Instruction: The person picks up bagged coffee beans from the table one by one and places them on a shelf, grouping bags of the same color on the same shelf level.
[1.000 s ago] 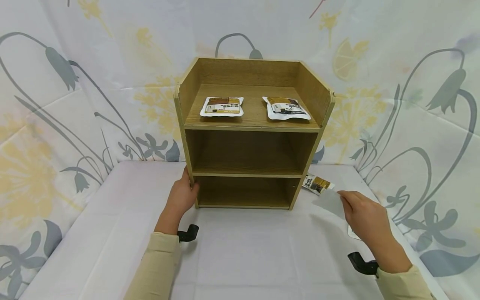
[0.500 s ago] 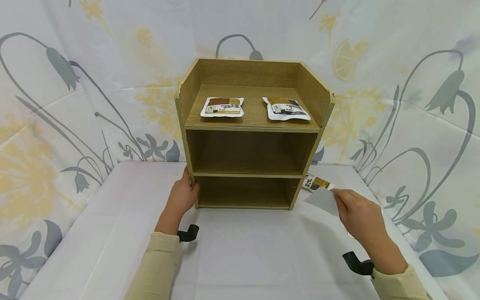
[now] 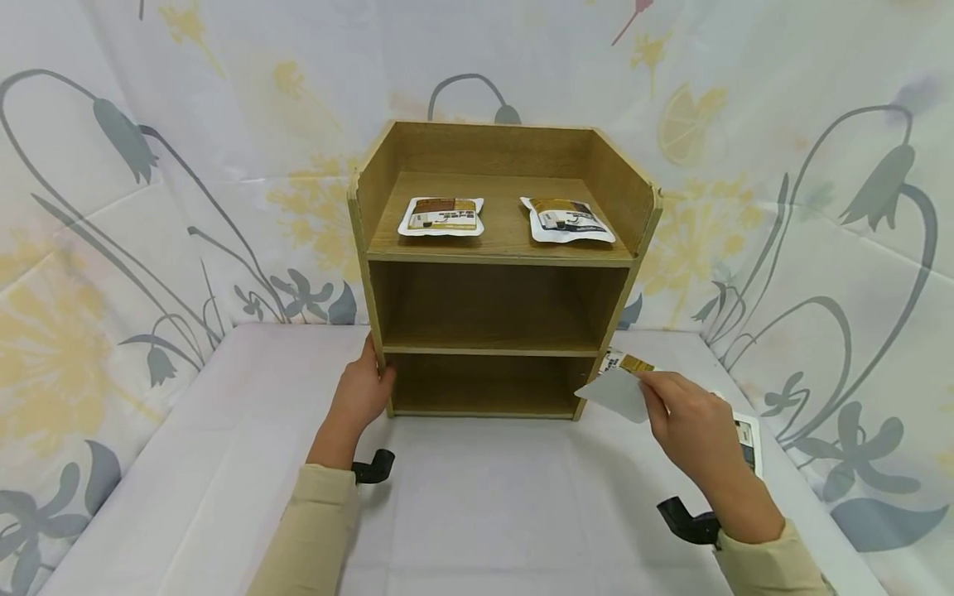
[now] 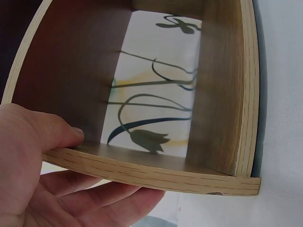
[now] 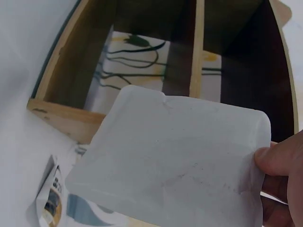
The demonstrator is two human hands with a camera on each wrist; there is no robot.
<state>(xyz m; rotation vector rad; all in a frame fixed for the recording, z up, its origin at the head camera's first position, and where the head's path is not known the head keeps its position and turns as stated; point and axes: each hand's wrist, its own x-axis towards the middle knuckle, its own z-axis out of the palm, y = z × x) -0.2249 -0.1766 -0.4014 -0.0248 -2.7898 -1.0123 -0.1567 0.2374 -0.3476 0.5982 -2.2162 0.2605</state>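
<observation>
My left hand (image 3: 359,396) holds the left side panel of a wooden shelf (image 3: 492,352) near its lower compartment. In the left wrist view the thumb (image 4: 59,130) lies inside the panel and the other fingers are outside it. My right hand (image 3: 693,430) pinches a flat food packet (image 5: 175,151) by one edge, its plain whitish side showing. This packet is in front of the shelf's lower right corner in the head view. Two printed packets, one left (image 3: 441,217) and one right (image 3: 569,221), lie apart on the top shelf.
Beside the shelf's right side lies another packet (image 3: 635,363), partly covered by the held one. A further packet (image 3: 748,443) on the white table (image 3: 477,505) is partly behind my right hand. Flower-patterned cloth (image 3: 283,108) stands behind the shelf and at both sides.
My right hand has moved left with the packet, bringing it to the shelf's lower right corner. More of the packet behind that hand shows now. The left hand stays in place.
</observation>
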